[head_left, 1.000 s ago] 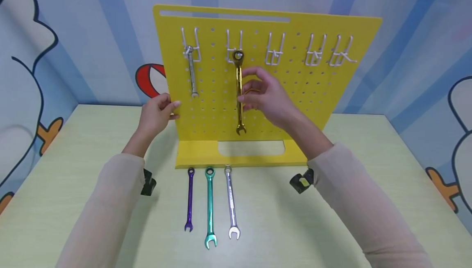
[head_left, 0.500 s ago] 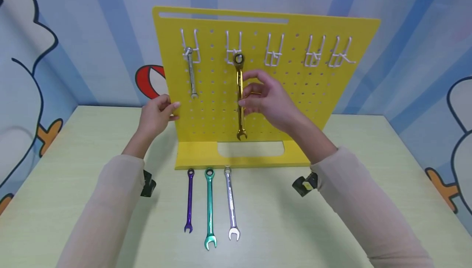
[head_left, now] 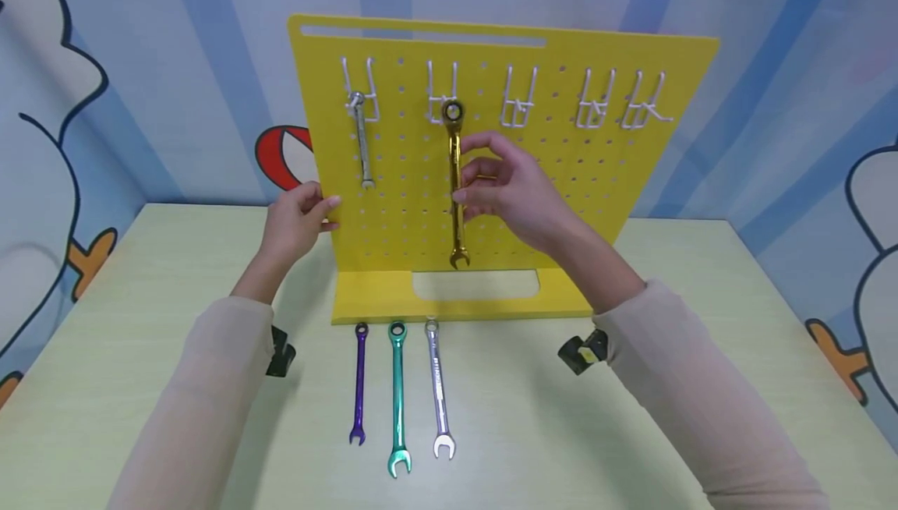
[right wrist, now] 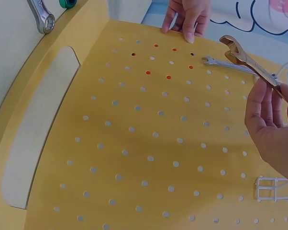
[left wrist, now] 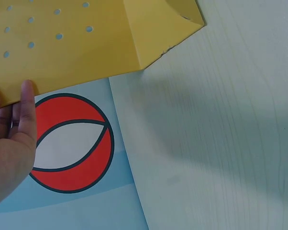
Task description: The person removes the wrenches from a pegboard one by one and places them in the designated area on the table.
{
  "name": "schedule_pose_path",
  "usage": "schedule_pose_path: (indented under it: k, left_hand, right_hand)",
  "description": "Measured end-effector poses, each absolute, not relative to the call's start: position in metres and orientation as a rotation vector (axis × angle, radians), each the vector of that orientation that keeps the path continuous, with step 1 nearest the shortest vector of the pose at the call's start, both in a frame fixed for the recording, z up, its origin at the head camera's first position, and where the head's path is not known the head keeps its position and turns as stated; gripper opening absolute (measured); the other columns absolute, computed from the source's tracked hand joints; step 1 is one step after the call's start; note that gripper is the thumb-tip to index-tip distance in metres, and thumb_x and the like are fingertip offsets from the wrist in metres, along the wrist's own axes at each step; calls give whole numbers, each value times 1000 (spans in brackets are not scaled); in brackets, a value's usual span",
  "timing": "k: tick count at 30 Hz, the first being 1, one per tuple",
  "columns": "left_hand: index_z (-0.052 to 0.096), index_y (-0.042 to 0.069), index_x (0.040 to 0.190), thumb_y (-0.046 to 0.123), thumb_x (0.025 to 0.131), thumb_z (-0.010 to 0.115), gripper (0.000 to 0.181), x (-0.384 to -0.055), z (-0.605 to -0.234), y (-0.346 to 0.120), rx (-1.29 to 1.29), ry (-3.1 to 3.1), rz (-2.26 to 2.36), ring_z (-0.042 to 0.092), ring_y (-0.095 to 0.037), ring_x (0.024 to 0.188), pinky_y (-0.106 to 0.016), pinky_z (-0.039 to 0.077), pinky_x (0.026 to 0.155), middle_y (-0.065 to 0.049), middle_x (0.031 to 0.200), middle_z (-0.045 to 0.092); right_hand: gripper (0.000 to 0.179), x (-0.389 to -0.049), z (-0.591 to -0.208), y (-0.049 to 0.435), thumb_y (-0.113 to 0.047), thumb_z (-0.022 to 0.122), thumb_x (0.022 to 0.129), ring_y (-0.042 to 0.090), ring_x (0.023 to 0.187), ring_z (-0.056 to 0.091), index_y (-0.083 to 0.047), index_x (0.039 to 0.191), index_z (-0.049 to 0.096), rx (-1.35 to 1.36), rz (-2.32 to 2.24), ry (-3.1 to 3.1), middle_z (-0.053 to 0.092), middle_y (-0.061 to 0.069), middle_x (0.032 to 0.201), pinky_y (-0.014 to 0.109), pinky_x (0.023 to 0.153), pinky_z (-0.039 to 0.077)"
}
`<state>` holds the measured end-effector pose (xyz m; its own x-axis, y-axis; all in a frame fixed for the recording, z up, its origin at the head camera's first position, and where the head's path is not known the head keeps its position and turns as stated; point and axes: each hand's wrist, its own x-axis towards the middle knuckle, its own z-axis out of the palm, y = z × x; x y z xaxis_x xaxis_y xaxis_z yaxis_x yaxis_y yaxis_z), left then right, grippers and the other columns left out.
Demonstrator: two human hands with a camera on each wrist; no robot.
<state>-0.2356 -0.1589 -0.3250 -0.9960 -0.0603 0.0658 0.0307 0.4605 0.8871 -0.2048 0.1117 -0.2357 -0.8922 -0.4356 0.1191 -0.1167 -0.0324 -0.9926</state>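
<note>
The open end of the gold wrench point(head_left: 455, 167) sits slightly lower on the yellow pegboard point(head_left: 372, 292) than a second ago, its ring at the pegboard's second hook point(head_left: 442, 97) from the left, so it is probably being hung there; whether it is seated cannot be told. In front of the pegboard, the right hand point(head_left: 515, 190) pinches the shaft between thumb and curled fingers. The left hand point(head_left: 295, 217) grips the pegboard's left edge, apart from the wrench.

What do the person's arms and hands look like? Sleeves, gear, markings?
Left hand and right hand are bare, no gloves. Left sleeve and right sleeve are long, plain, pale pinkish-beige. Small black blocky devices sit at both wrists: left device, right device, the latter with a yellowish patch. No cables visible.
</note>
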Motion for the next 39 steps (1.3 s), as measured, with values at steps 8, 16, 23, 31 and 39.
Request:
schedule_pose_path:
  k: [8,16,23,31,39]
  left_hand:
    - [57,4,105,33,87,57,34,-269,-363,-176,23,-2565,-1637,60,-23,93,-31,55,75,-12,104,60]
    - [56,2,101,30,87,57,31,-261,-353,-171,45,-2559,-1633,60,-24,89,-34,55,75,-14,100,60]
    - [58,7,102,33,85,60,31,-280,-376,-181,49,-2530,-1678,61,-21,88,-28,56,70,-10,101,61]
    - [58,19,100,55,77,56,42,-328,-439,-204,-36,-2495,-1525,62,-14,83,-22,55,61,2,95,62]
    - [55,1,104,30,89,56,32,-259,-354,-171,26,-2569,-1619,60,-27,93,-32,55,75,-16,104,59]
  right_hand:
    - [37,-204,-236,114,15,51,85,24,74,53,-7,114,44,-629,-2010,2010,47,12,87,36,67,54]
    - [37,-202,-237,114,15,51,84,25,75,55,-7,113,43,-637,-1980,2024,47,12,87,39,70,55]
    - [37,-201,-239,114,16,52,83,25,74,55,-6,112,43,-627,-1957,2025,48,12,86,39,71,55]
    - [36,-201,-244,117,17,51,83,24,73,55,-5,110,42,-639,-1931,2011,47,12,86,40,71,55]
    - [36,-200,-249,119,17,51,83,25,75,56,-5,109,41,-608,-1917,2007,47,12,86,43,74,54]
